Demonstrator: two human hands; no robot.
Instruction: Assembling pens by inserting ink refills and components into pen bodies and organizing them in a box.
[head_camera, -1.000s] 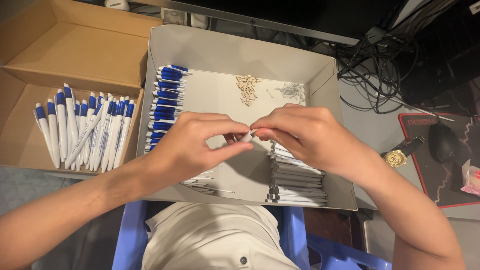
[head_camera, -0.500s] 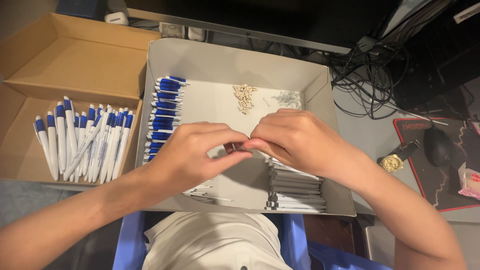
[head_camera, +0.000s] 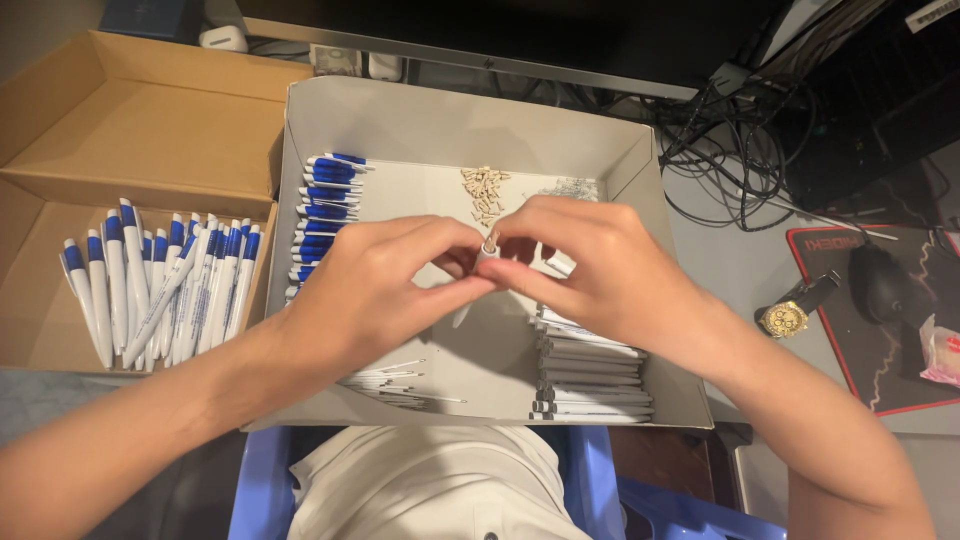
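Cluttered with cables, the grey table carries two open boxes side by side. Over the middle of the grey cardboard tray, the person's two hands meet. Left hand and right hand are both closed in a narrow pinch around one white pen barrel, fingertips touching at its upper end, where a small tan tip shows between them. The barrel slants down and to the left from the pinch, its lower end sticking out beneath the left hand.

Inside the tray, a row of blue-and-white pen parts lines the left wall. A small heap of tan plastic pieces lies near the back, just beside a cluster of thin metal springs. A stack of white barrels fills the front right corner, partly hidden under the right wrist, and a few thin refills lie loose near the front left.

To the left, a brown cardboard box holds a bunch of finished blue-and-white pens lying roughly parallel. On the right, a gold wristwatch rests at the edge of a black mouse pad with a red border, with a dark computer mouse on it. A tangle of black cables sits behind the tray.
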